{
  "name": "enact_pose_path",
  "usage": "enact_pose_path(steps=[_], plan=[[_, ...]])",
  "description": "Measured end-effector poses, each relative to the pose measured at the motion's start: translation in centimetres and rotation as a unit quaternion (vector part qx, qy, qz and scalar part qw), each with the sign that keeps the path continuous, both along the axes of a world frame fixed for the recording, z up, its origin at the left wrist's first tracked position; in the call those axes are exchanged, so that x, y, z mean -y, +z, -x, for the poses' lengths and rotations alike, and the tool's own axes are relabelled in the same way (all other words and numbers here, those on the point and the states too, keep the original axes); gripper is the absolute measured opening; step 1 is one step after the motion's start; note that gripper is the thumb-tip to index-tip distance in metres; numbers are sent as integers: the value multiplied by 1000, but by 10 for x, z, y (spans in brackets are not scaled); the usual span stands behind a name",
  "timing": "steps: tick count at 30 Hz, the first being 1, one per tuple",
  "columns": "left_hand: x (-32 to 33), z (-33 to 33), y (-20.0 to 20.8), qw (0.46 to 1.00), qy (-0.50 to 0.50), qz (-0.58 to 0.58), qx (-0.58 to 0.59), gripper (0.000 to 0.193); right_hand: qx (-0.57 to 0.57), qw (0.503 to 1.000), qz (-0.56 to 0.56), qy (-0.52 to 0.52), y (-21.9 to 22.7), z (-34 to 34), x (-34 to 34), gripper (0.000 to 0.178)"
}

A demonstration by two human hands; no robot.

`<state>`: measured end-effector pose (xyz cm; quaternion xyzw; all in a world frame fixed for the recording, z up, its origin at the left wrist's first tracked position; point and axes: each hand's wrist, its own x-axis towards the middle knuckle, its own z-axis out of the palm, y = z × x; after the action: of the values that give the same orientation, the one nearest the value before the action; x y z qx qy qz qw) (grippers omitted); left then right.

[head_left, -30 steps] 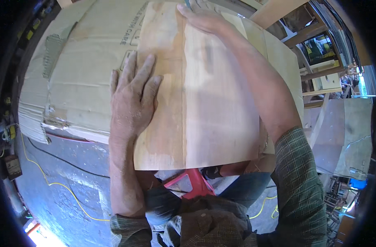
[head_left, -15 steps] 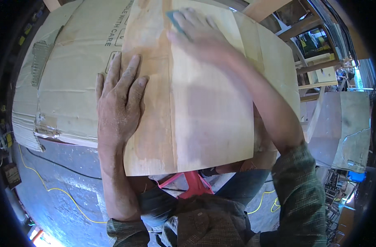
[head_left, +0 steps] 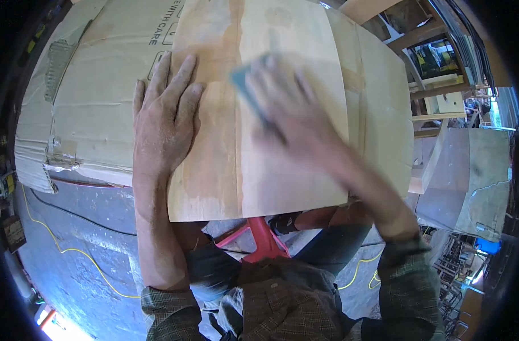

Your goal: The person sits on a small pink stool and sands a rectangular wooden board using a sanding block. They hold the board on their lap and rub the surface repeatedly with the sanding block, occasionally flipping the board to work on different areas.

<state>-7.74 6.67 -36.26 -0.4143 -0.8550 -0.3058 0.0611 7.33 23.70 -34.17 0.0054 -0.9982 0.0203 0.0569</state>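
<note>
A pale wooden panel (head_left: 293, 176), darker brown along its left strip, lies flat on cardboard in front of me. My left hand (head_left: 165, 125) rests flat on the panel's left edge, fingers stretched out and a little apart, holding nothing. Dust whitens its skin. Over the lighter part of the panel, my right hand (head_left: 290, 105) is smeared by motion. Under its palm and fingers it presses a teal sheet of sandpaper (head_left: 243, 85) against the wood; only the sheet's left side shows.
Brown cardboard (head_left: 100, 79) covers the work surface on both sides of the panel. Below are a pink stool (head_left: 264, 241) and a yellow cord (head_left: 80, 253) on the grey floor. Wooden shelving (head_left: 435, 88) stands at the right.
My right hand has swept toward me with the sandpaper, from the panel's far end to nearer its middle. The left hand stays on the panel's edge.
</note>
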Motion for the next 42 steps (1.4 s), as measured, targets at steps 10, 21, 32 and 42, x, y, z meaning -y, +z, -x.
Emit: enact_pose_path(steps=[10, 21, 32, 42], plan=[[1, 2, -3, 1000, 1, -17, 13, 41, -55, 994, 34, -83, -11, 45, -19, 88], [1, 2, -2, 999, 1, -43, 25, 42, -25, 998, 62, 8, 11, -14, 38, 57], [5, 2, -4, 999, -7, -36, 18, 42, -149, 985, -10, -91, -5, 18, 47, 53], [4, 5, -10, 999, 0, -41, 19, 41, -217, 968, -52, -113, -12, 55, 31, 62]])
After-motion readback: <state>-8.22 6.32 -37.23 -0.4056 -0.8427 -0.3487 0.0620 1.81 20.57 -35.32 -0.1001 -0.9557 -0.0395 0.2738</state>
